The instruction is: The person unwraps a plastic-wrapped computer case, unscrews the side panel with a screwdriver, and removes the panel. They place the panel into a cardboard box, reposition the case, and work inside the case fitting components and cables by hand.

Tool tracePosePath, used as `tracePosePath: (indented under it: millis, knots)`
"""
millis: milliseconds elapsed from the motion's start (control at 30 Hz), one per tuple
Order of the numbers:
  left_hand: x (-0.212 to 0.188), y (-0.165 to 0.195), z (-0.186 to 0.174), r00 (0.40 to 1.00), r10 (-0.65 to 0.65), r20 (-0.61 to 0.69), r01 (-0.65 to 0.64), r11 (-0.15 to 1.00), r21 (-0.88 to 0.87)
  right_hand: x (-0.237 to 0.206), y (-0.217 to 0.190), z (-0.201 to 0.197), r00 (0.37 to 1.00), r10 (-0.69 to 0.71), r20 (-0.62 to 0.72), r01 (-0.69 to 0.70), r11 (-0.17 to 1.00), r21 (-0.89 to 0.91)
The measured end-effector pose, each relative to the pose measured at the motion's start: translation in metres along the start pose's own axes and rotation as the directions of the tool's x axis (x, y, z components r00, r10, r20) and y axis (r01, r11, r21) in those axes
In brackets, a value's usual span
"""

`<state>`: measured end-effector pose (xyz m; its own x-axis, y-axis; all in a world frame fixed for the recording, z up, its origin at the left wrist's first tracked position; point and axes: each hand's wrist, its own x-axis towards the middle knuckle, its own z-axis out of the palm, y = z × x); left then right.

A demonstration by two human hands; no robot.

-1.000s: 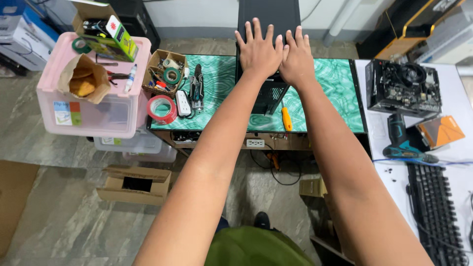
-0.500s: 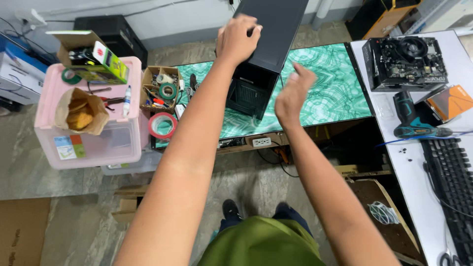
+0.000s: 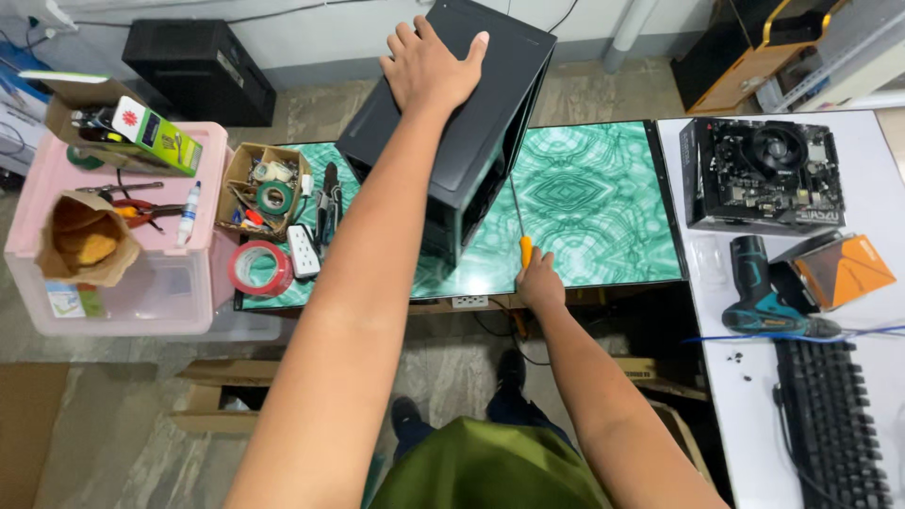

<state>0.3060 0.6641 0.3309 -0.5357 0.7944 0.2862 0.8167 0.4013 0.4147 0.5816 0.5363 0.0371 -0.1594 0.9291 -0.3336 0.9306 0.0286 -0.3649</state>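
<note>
My left hand (image 3: 429,64) lies flat, fingers spread, on the top panel of the black computer case (image 3: 452,123), gripping nothing. The case stands on the green marbled table (image 3: 584,203), toward its 11 o'clock corner. My right hand (image 3: 540,283) sits at the table's 6 o'clock edge, fingers curled round the orange handle of a screwdriver (image 3: 520,226); its shaft runs toward 12 o'clock, just beside the case's right side. A roll of red tape (image 3: 259,269) lies at 9 o'clock from the case.
</note>
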Motion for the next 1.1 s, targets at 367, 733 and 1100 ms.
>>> tracePosePath:
  millis: [367,733,1100]
  knots:
    - [0.010,0.049,0.011,0.927,0.361,0.100,-0.347,0.928,-0.136,0.056,0.127,-0.080,0.983,0.058,-0.171,-0.074,0.994,-0.085]
    - [0.021,0.047,0.009,0.886,0.453,0.101,-0.425,0.879,-0.215,0.087,0.135,-0.068,0.965,0.014,-0.261,-0.040,0.995,-0.094]
    - [0.021,0.045,0.005,0.855,0.496,0.152,-0.451,0.856,-0.252,0.031,0.066,-0.065,0.777,-0.398,-0.488,0.383,0.914,-0.135]
